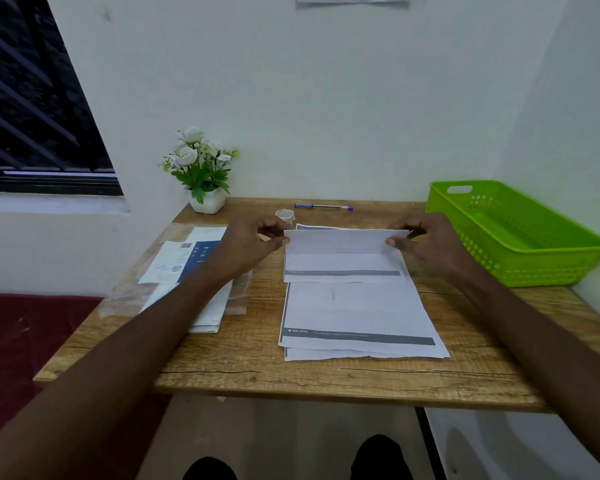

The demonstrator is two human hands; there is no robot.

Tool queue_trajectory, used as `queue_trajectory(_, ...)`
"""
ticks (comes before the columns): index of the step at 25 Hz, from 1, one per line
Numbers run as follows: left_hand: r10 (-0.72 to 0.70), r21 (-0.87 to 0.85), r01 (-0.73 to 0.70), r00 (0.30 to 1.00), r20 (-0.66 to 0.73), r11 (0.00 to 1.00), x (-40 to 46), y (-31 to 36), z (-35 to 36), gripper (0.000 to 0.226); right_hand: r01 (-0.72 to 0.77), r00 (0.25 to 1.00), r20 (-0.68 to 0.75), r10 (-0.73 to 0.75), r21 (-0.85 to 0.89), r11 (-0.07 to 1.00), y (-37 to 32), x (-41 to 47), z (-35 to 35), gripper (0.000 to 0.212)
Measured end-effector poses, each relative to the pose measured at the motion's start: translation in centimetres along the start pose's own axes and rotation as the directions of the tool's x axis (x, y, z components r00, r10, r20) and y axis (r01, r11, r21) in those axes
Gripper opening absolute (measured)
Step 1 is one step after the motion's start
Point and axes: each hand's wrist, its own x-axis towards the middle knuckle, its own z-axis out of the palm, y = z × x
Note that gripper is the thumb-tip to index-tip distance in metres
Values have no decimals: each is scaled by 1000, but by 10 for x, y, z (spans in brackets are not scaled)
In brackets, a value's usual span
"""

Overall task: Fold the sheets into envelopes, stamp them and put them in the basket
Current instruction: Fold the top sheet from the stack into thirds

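Centre of frame: left hand (pixel 253 239) and right hand (pixel 426 239) each pinch an upper corner of the folded sheet (pixel 343 256), which lies atop the paper stack (pixel 357 320) on the desk (pixel 257 358). Green basket (pixel 520 237) at right.

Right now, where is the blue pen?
In the head view the blue pen lies at the far edge of the wooden table, near the wall, just right of the tape roll and beyond the sheets.
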Motion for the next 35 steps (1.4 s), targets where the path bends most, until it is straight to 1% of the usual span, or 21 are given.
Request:
queue_trajectory(2,28,132,-26,1000,-11,991,-2,1,3,23,122,990,-45,-131,-174,977,-1,-3,3,16)
queue_trajectory(3,25,191,-23,1000,-7,981,-3,2,4,25,198,975,-47,-218,-264,944,0,-3,3,17)
queue_trajectory(4,16,246,-17,1000,7,969,-4,4,6,28,257,959,-36,-282,-316,914,1,-4,3,18)
queue_trajectory(6,6,320,-26,998,64,947,-5,7,7,31,307,948,17,-318,-315,898,0,-7,4,20)
queue_trajectory(8,12,332,-59,990,141,941,-8,9,8,30,341,940,106,-324,-302,891,-2,-11,4,20)
queue_trajectory(10,22,380,-97,980,198,920,-11,10,8,26,346,935,198,-295,-312,885,-6,-16,6,18)
queue_trajectory(11,18,417,-110,976,219,902,-12,11,8,28,332,935,239,-263,-322,887,-9,-18,6,20)
queue_trajectory(13,-13,477,-117,965,260,871,-14,12,10,36,281,938,303,-170,-375,883,-14,-21,6,33)
queue_trajectory(15,-34,500,-135,949,315,856,-15,15,11,44,246,938,330,-102,-430,869,-18,-24,7,41)
queue_trajectory(16,-34,505,-147,943,331,850,-15,16,12,46,241,938,334,-88,-450,860,-20,-25,7,42)
queue_trajectory(20,-21,566,-184,942,336,803,-18,17,19,48,293,933,341,-116,-529,796,-29,-31,16,40)
queue_trajectory(22,-47,563,-200,919,392,802,-21,18,27,56,333,905,413,-99,-546,769,-37,-33,25,51)
queue_trajectory(23,-64,550,-214,895,442,808,-23,20,31,61,362,879,468,-90,-534,764,-41,-34,31,59)
queue_trajectory(25,-87,540,-276,830,552,795,-24,24,39,67,402,818,572,-58,-498,769,-46,-36,43,74)
queue_trajectory(27,-108,551,-340,772,626,762,-25,26,43,69,393,766,643,24,-497,774,-48,-39,50,81)
queue_trajectory(29,-146,571,-354,745,651,741,-25,26,44,72,365,723,683,104,-505,783,-47,-40,51,83)
queue_trajectory(31,-179,576,-341,728,662,743,-26,27,45,76,346,696,705,133,-492,799,-46,-39,51,84)
queue_trajectory(35,-226,590,-294,726,650,752,-26,29,43,79,310,696,699,164,-498,810,-38,-37,51,91)
